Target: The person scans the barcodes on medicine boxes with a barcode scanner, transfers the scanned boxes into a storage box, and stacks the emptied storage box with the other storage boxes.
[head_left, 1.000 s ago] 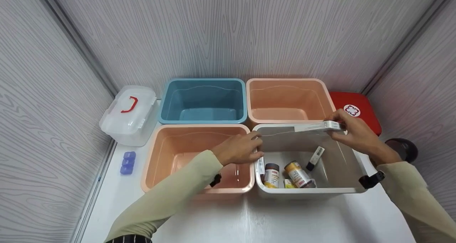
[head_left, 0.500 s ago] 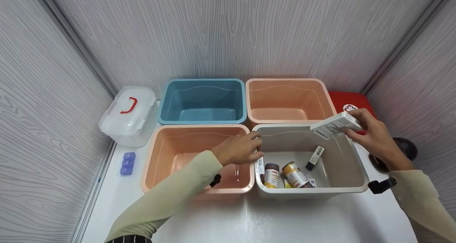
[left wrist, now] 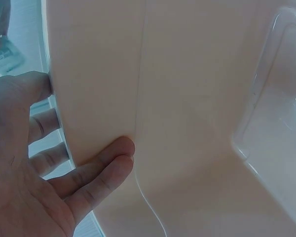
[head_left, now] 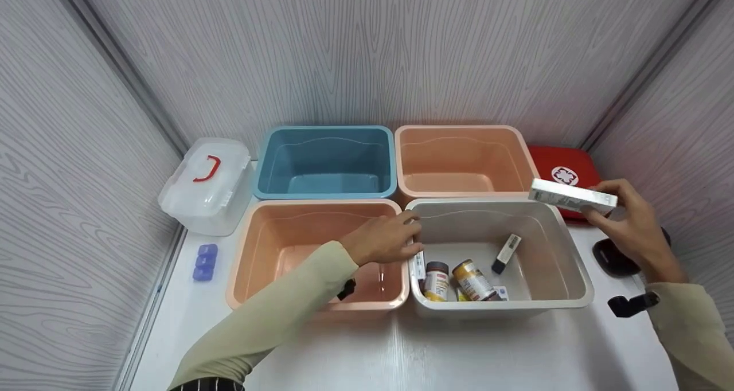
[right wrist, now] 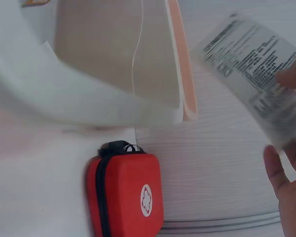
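My right hand (head_left: 631, 225) holds a flat white medicine box (head_left: 573, 196) between thumb and fingers, tilted above the far right corner of the grey-white bin (head_left: 550, 305). Rows of small print cover the medicine box's face in the right wrist view. My left hand (head_left: 384, 239) grips the adjoining rims of the front peach bin (head_left: 321, 204) and the grey-white bin, with fingers on both sides in the left wrist view. Inside the grey-white bin lie a jar (head_left: 437, 282), a tilted second jar (head_left: 473, 279), a narrow dark-ended box (head_left: 507, 253) and partly hidden small packs.
Behind stand a blue bin (head_left: 327, 195) and another peach bin (head_left: 464, 130). A red first-aid case (head_left: 579, 161) sits at the right, beside a black object (head_left: 616, 258). At left are a clear lidded box (head_left: 209, 193) and a blue-violet pill organizer (head_left: 205, 262).
My right hand has moved right with the medicine box, from over the grey-white bin's far rim to its far right corner, turning the box. My left hand has stayed in place.
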{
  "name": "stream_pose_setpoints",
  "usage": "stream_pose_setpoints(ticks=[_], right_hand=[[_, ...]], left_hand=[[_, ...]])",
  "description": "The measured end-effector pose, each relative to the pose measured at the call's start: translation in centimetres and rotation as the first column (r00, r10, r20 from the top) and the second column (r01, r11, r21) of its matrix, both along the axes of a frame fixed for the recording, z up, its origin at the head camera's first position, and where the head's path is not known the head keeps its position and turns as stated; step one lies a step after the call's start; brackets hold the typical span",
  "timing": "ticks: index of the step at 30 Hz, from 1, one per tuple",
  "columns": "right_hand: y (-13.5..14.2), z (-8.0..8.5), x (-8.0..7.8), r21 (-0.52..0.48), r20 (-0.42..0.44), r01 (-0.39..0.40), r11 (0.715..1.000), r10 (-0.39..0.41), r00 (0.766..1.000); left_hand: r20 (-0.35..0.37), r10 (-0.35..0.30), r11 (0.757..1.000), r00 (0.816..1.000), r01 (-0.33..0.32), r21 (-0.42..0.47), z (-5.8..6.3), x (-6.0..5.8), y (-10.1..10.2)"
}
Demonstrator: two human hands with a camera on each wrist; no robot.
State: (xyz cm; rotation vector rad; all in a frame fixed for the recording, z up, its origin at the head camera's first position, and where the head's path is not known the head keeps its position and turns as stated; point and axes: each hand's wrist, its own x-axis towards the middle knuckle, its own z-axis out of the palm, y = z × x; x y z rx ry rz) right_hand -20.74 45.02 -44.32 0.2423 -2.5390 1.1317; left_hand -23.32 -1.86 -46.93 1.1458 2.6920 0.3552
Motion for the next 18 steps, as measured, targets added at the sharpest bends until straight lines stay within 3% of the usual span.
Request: stream_pose_setpoints(ticks=[10,18], right_hand=[[1.5,-1.0,0.3,0.063,0.063,0.016,0.998,-0.02,0.998],[1.7,-1.4,0.0,-0.075,0.009,0.014,0.997,-0.013,1.0]], left_hand=[[0.01,0.013,1.0,1.0,-0.013,-0.024,0.0,0.0,0.1],[0.004,0.013,0.999,1.0,-0.013,-0.03,-0.1,-0.1,0.2]])
